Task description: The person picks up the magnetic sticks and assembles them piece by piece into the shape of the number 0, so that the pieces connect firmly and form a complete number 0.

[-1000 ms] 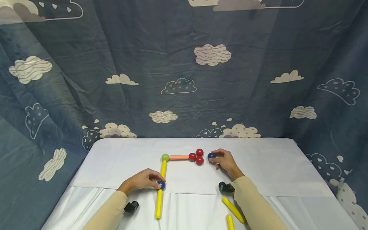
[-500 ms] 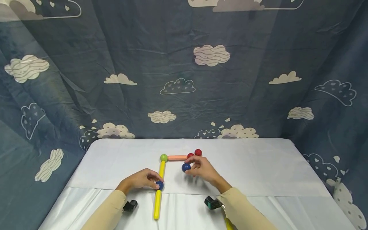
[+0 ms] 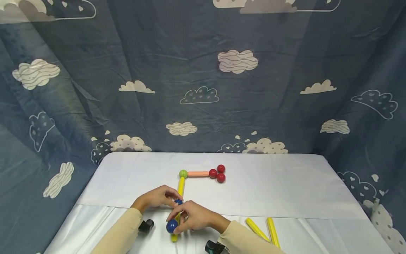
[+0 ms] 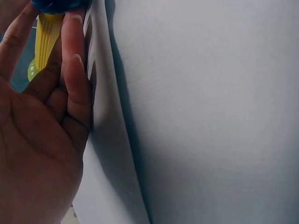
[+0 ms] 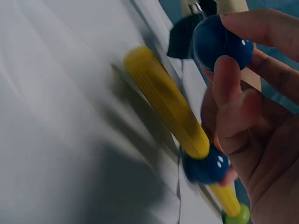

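Note:
My left hand pinches a blue ball that joins two yellow sticks in a line. The far yellow stick runs up to a green ball. Over the near yellow stick, my right hand grips a second blue ball between thumb and fingers. In the right wrist view that ball is apart from the stick's free end. From the green ball an orange stick leads right to a red ball.
Two more red balls touch the first one. Loose yellow sticks lie at the front right, partly behind the right sleeve. Wrist cameras stick out below both hands. A dark cloud-patterned cloth hangs behind the white table.
My right hand has carried its blue ball from the right of the red balls leftward and nearer, to the near yellow stick. The left hand stays at its blue ball.

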Available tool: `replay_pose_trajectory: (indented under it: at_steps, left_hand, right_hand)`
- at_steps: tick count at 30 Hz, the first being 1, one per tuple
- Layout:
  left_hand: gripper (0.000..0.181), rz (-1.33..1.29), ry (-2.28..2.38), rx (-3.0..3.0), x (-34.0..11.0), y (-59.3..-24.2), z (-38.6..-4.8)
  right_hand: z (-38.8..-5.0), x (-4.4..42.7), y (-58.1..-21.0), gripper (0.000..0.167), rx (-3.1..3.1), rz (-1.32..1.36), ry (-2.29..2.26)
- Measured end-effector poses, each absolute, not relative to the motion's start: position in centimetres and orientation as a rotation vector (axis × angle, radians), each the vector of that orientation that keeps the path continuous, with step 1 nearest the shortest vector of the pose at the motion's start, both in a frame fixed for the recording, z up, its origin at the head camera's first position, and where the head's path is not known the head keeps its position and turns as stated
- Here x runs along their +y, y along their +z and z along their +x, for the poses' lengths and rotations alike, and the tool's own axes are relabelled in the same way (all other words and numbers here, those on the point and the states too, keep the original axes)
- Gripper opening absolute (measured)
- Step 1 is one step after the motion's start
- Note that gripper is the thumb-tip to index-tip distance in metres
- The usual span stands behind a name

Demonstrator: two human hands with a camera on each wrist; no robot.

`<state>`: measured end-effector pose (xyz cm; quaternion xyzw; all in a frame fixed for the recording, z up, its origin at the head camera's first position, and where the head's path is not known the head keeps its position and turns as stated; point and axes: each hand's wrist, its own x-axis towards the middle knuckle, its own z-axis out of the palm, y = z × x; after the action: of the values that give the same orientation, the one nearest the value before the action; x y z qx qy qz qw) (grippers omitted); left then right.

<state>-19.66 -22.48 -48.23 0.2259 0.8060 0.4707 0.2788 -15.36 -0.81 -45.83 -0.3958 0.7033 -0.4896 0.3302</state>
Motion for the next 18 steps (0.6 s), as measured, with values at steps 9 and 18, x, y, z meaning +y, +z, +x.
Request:
replay_pose_trajectory:
  at_steps: [9, 18]
  left_hand:
    - [0.022, 0.536, 1.256, 2.171, -22.2, -48.1, -19.7]
    - [0.023, 0.534, 1.284, 2.160, -22.2, -47.8, -19.5]
  right_hand:
    - [-13.5, -2.2, -46.2, 0.027, 1.889, -1.332, -0.933]
    - [-13.3, -2.4, -46.6, 0.024, 1.920, -1.504, -0.774]
